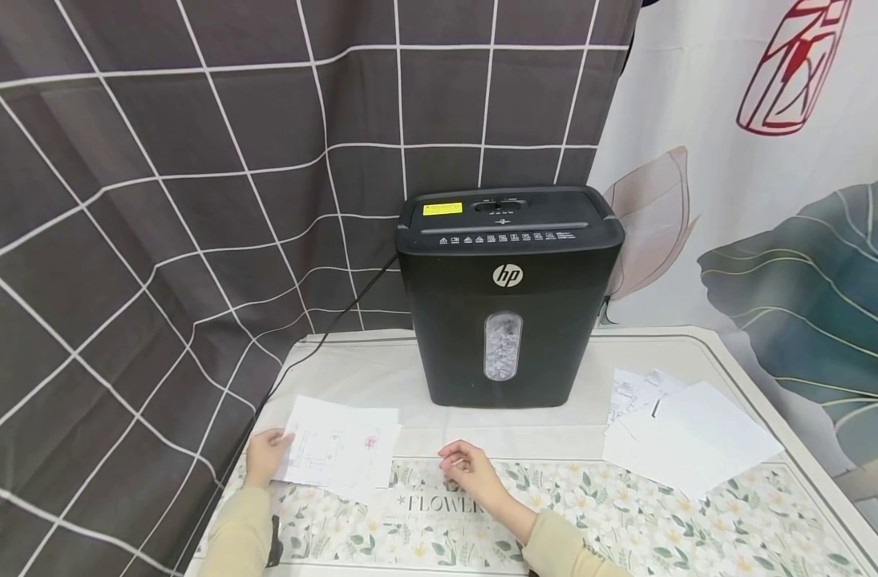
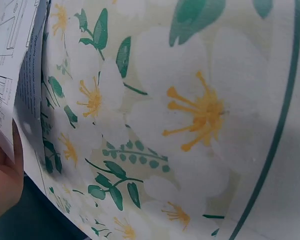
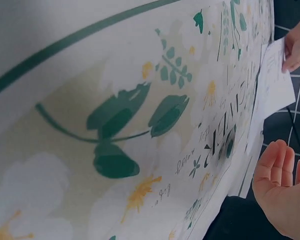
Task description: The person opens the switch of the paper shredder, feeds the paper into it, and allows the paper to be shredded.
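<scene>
The person's left hand (image 1: 265, 457) grips the left edge of a few overlapping printed sheets (image 1: 337, 449), its fingers clamped on the paper. The sheets lie on the left part of the white-covered surface (image 1: 424, 429), partly over a floral mat (image 1: 626, 513); the top sheet carries a faint line drawing and a small red mark near its right side. In the left wrist view, lines of small print show on a sheet beneath.

The right hand (image 1: 476, 479) is above the mat, near the lettering "FLOWER", to the right of the sheets and apart from them. Its fingers are loosely curled with nothing visible held in them. Both forearms are in pale yellow sleeves (image 1: 242, 533).

Behind the hands stands 1 black HP paper shredder (image 1: 460, 320), upright at the back of the surface. It has 1 yellow label (image 1: 442, 209) on its top, a row of small icons, and a clear oval window (image 1: 503, 346) showing shredded paper inside. A black cord (image 1: 341, 314) runs from its left side down toward the left edge. On the right lies a fanned paper pile (image 1: 698, 441), a mostly blank sheet covering printed ones. A dark grid-patterned curtain (image 1: 229, 120) hangs behind.
</scene>
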Tool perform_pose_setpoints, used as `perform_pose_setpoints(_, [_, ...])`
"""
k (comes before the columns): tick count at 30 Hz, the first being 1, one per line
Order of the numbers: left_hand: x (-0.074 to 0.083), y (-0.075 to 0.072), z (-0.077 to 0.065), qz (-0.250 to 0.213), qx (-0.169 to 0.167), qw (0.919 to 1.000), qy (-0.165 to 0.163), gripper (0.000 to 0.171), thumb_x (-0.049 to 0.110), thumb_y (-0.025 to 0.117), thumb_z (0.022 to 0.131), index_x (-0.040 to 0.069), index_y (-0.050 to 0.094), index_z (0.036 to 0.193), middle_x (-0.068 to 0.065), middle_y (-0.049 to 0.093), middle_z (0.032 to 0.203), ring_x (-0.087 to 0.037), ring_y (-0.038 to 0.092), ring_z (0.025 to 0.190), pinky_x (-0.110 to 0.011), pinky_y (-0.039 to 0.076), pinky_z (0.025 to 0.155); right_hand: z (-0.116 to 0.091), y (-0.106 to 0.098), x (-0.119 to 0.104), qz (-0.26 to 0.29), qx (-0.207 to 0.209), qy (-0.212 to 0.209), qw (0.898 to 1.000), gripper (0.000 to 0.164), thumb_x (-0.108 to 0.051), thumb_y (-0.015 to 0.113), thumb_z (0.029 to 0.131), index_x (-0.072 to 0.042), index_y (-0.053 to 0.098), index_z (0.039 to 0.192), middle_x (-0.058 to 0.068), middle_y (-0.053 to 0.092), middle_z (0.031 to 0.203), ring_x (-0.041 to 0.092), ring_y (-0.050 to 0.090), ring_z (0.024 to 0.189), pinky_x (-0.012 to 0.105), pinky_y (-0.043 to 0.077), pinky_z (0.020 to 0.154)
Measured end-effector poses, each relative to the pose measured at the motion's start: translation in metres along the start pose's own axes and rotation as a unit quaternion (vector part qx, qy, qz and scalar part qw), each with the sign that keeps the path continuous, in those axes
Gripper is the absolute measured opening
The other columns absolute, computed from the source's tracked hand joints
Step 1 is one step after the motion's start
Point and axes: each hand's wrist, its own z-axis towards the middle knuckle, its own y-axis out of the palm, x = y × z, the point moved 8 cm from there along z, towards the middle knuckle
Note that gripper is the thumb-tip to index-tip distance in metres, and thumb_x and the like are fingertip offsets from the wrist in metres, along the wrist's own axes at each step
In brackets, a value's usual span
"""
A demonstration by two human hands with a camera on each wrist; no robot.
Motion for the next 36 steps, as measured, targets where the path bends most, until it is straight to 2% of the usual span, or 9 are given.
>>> perform_pose_setpoints(4, [0.003,0.004,-0.001,-0.017,-0.014,0.9997,0.004,0.042,0.015,0.051,0.096,-0.017,0.048,0.122,-0.038,0.050,0.124,-0.049,0.050,0.117,-0.053,0.044,0.098,0.000,0.000,0.005,-0.006,0.000,0.000,1.000,0.021,-0.005,0.057,0.091,0.009,0.057,0.107,0.022,0.063,0.092,0.019,0.063,0.072,0.032,0.057,0.068])
perform_pose_setpoints(7, [0.009,0.008,-0.003,-0.035,-0.019,0.9992,0.009,0.040,0.015,0.052,0.096,-0.016,0.050,0.121,-0.036,0.054,0.119,-0.048,0.053,0.113,-0.052,0.046,0.095,0.002,0.001,0.009,-0.006,0.000,0.000,1.000,0.021,-0.003,0.057,0.091,0.011,0.056,0.107,0.023,0.062,0.091,0.022,0.063,0.072,0.033,0.057,0.067])
perform_pose_setpoints(14, [0.016,0.023,-0.006,-0.057,-0.044,0.9974,-0.004,0.046,0.025,0.053,0.096,-0.012,0.051,0.123,-0.033,0.056,0.122,-0.045,0.053,0.115,-0.050,0.045,0.098,0.001,-0.005,0.007,0.002,0.016,0.011,1.000,0.022,0.000,0.056,0.087,0.010,0.056,0.107,0.021,0.062,0.090,0.023,0.063,0.072,0.034,0.057,0.064])
perform_pose_setpoints(19, [0.025,0.029,-0.009,-0.075,-0.046,0.9960,0.017,0.043,0.022,0.054,0.095,-0.013,0.052,0.121,-0.032,0.058,0.119,-0.044,0.053,0.115,-0.050,0.045,0.099,-0.002,-0.012,0.009,0.005,0.031,0.025,0.999,0.025,-0.002,0.058,0.087,0.009,0.055,0.109,0.018,0.062,0.091,0.029,0.064,0.075,0.033,0.057,0.067])
perform_pose_setpoints(23, [0.032,0.034,-0.013,-0.086,-0.051,0.9948,0.021,0.043,0.022,0.054,0.095,-0.012,0.052,0.122,-0.032,0.058,0.120,-0.044,0.053,0.116,-0.051,0.044,0.100,-0.001,-0.016,0.013,0.005,0.043,0.030,0.999,0.027,0.000,0.057,0.084,0.009,0.055,0.109,0.019,0.064,0.090,0.023,0.064,0.071,0.032,0.057,0.066])
perform_pose_setpoints(27, [0.038,0.041,-0.017,-0.094,-0.065,0.9934,0.010,0.048,0.028,0.054,0.095,-0.009,0.050,0.125,-0.029,0.056,0.124,-0.042,0.052,0.120,-0.050,0.042,0.102,-0.001,-0.019,0.018,0.005,0.051,0.046,0.998,0.029,-0.001,0.057,0.085,0.008,0.054,0.112,0.016,0.064,0.089,0.018,0.064,0.072,0.031,0.057,0.067])
perform_pose_setpoints(33, [0.050,0.047,-0.024,-0.114,-0.063,0.9914,0.009,0.049,0.030,0.054,0.095,-0.007,0.051,0.126,-0.028,0.057,0.124,-0.041,0.052,0.120,-0.049,0.042,0.103,-0.002,-0.022,0.016,0.012,0.058,0.064,0.996,0.033,0.000,0.055,0.087,0.012,0.048,0.117,0.024,0.062,0.094,0.036,0.066,0.082,0.042,0.058,0.071])
perform_pose_setpoints(36, [0.056,0.048,-0.028,-0.129,-0.059,0.9894,0.030,0.052,0.035,0.056,0.094,-0.008,0.053,0.124,-0.029,0.059,0.121,-0.041,0.054,0.117,-0.050,0.043,0.101,-0.002,-0.025,0.017,0.014,0.065,0.070,0.995,0.036,-0.002,0.056,0.087,0.012,0.047,0.120,0.025,0.061,0.096,0.035,0.067,0.084,0.042,0.058,0.072])
